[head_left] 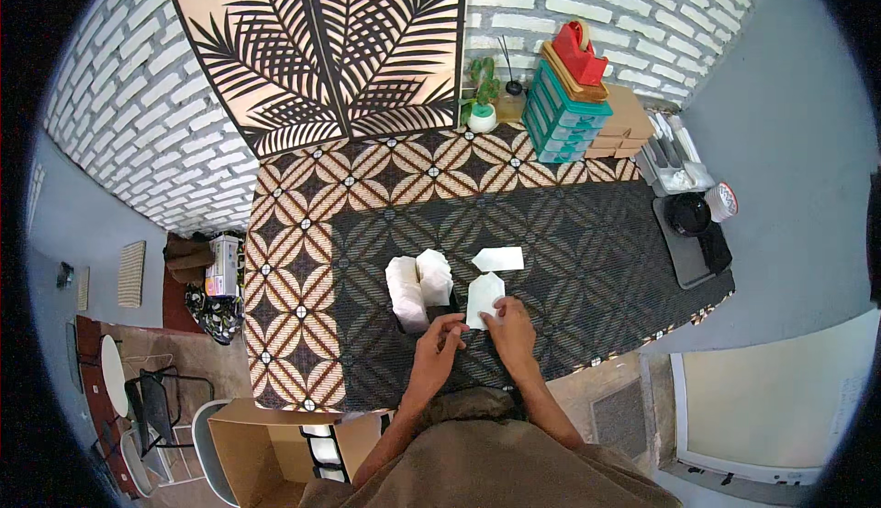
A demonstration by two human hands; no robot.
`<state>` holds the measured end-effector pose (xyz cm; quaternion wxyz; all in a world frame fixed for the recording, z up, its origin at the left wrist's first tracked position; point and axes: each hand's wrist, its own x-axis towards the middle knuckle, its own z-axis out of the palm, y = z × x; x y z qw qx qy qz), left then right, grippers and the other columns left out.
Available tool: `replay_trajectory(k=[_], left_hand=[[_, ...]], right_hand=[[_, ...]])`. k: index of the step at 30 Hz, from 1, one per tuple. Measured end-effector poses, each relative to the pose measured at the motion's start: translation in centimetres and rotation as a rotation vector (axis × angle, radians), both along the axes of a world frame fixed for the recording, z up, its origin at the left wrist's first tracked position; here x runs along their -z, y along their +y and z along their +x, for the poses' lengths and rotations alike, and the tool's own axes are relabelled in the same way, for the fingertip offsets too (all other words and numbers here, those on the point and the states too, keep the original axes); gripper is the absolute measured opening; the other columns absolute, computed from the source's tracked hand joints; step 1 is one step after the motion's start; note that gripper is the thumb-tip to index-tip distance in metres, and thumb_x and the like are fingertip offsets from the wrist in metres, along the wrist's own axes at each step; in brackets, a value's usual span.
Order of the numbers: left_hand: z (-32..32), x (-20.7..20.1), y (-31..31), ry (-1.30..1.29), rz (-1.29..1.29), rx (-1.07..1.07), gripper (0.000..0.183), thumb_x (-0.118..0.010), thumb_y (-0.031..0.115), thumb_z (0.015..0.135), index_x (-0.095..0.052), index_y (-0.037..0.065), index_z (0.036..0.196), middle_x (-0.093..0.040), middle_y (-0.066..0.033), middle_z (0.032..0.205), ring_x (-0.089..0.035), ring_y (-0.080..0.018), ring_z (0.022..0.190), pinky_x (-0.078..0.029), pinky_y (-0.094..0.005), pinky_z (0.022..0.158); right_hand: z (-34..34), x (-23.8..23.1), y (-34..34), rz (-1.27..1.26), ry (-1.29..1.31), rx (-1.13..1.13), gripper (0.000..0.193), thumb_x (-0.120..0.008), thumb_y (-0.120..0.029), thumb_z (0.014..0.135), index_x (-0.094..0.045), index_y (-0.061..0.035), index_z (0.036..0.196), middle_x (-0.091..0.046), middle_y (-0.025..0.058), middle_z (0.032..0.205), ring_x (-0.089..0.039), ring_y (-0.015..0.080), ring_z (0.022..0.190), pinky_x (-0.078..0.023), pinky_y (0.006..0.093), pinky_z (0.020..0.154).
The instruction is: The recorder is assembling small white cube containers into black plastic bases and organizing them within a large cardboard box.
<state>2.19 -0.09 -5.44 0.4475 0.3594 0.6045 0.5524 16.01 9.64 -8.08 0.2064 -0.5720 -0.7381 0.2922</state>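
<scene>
A white tag-shaped piece of paper (483,295) with a pointed top lies on the dark patterned cloth in front of me. My right hand (514,332) has its thumb and fingers on the tag's lower right edge, pinching it. By the lower left corner is my left hand (440,347), its fingers drawn together; whatever is between them is too small to make out. A second white tag (500,258) lies just beyond, point to the left. Left of the tags, two white wrapped bundles (405,290) sit side by side, partly over something black.
A teal drawer unit (562,113) with a red tape dispenser (580,54) stands at the back, near a potted plant (482,109) and cardboard boxes (624,122). At right lies a black tray (684,260) holding a black bowl. An open cardboard box (248,453) sits below the table's near left edge.
</scene>
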Motion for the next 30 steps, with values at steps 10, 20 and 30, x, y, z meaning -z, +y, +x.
replay_trajectory(k=[10, 20, 30], left_hand=[[-0.1, -0.9, -0.2, 0.046, -0.005, 0.008, 0.027, -0.051, 0.014, 0.099, -0.053, 0.001, 0.122, -0.067, -0.0096, 0.101, -0.061, -0.013, 0.077, -0.049, -0.0257, 0.072], [-0.9, -4.0, 0.5, 0.084, -0.053, -0.029, 0.017, -0.057, 0.01, 0.095, -0.06, -0.004, 0.104, -0.068, -0.0093, 0.092, -0.063, -0.0121, 0.079, -0.048, -0.0268, 0.072], [-1.5, -4.5, -0.7, -0.014, -0.056, -0.014, 0.017, -0.058, 0.011, 0.095, -0.064, -0.005, 0.094, -0.069, -0.0074, 0.083, -0.063, -0.0119, 0.077, -0.049, -0.0258, 0.072]], right_hand=[[0.8, 2.3, 1.2, -0.093, 0.27, -0.063, 0.021, -0.071, -0.011, 0.081, -0.057, -0.0038, 0.094, -0.059, 0.0057, 0.082, -0.057, 0.0156, 0.074, -0.045, 0.0298, 0.066], [-1.8, -6.5, -1.8, -0.599, 0.897, -0.103, 0.02, -0.068, -0.008, 0.086, -0.061, 0.0, 0.102, -0.06, 0.0004, 0.091, -0.055, 0.0092, 0.082, -0.046, 0.0233, 0.078], [-2.1, -6.6, 0.9, -0.529, 0.988, -0.06, 0.018, -0.06, -0.012, 0.093, -0.067, 0.0048, 0.095, -0.057, 0.0005, 0.089, -0.05, 0.0079, 0.079, -0.04, 0.0223, 0.074]])
